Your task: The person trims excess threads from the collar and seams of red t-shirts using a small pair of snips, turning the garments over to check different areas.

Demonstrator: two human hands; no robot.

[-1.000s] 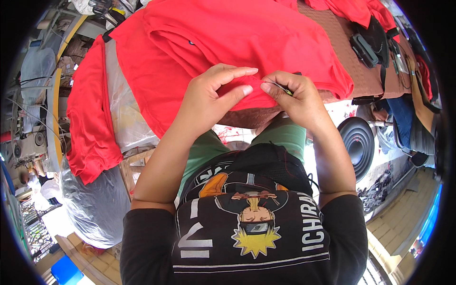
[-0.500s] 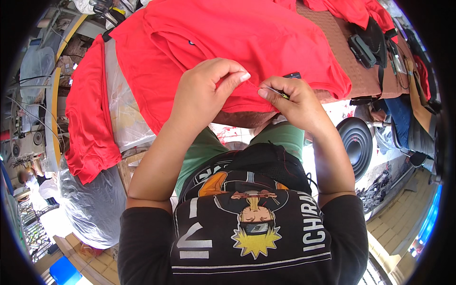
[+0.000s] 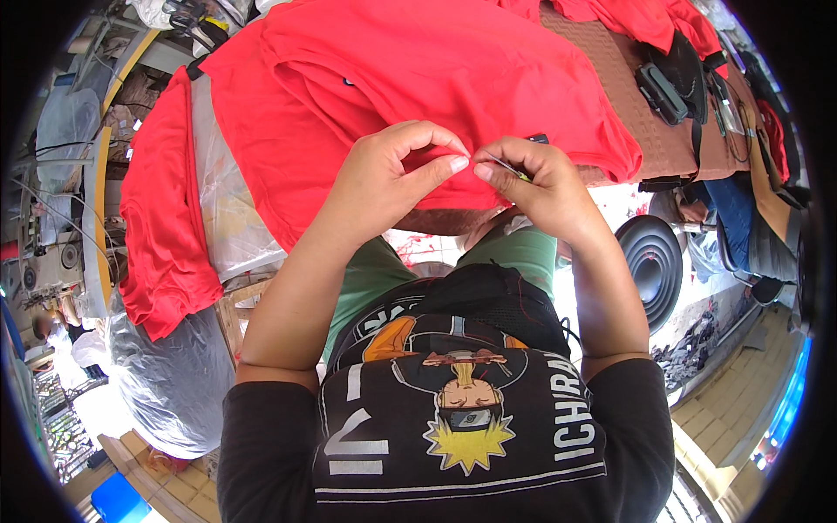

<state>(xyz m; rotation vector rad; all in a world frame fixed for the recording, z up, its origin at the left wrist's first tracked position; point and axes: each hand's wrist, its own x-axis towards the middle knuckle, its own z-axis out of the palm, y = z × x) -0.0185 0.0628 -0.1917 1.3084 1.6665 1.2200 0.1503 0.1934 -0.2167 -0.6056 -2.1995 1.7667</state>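
Above a bright-red soft cloth garment (image 3: 418, 61) spread over a textured brown fabric-covered tabletop (image 3: 602, 65), my right grip (image 3: 547, 179) pinched a slim grey tool with a yellow-green part (image 3: 506, 166). Just beside it, the thumb and forefinger of my left grip (image 3: 384, 179) nearly met; whether they held anything, I could not tell. A small dark tag (image 3: 538, 139), partly blocked by my right grip, was too small to read. Large white lettering (image 3: 357, 447) and a yellow-haired cartoon figure (image 3: 471, 444) fronted my black short-sleeved T-shirt (image 3: 536, 440). A black rectangular case (image 3: 663, 93) lay at right, above a round ridged black disc (image 3: 649, 270).
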